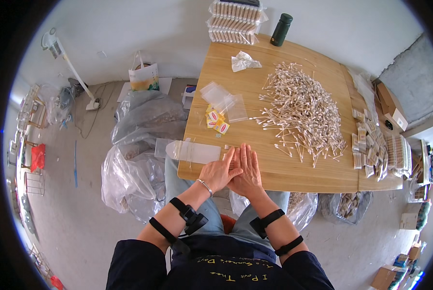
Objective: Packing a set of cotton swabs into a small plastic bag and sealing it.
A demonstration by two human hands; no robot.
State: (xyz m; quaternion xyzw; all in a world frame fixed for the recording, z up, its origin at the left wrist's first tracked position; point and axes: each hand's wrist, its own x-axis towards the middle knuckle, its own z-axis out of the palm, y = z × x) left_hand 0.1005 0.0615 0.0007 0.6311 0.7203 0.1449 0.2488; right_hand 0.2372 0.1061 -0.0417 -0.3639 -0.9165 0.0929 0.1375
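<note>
At the near edge of the wooden table, my two hands meet around a small row of cotton swabs (232,160). My left hand (215,174) closes on the swabs from the left, its thumb reaching across toward the other hand. My right hand (247,175) lies along their right side with fingers straight and together; its palm is hidden. Left of my hands is a clear flat plastic bag (197,152) with a rounded end. Beyond it are yellow-and-white printed cards (216,121) and more clear bags (222,98). A large loose heap of cotton swabs (303,108) spreads to the right.
Packed swab bundles (369,145) pile up at the table's right end, and stacked packs (234,21) stand at the back beside a dark green bottle (281,30). A crumpled tissue (245,61) lies near them. Large plastic sacks (139,164) crowd the floor at left.
</note>
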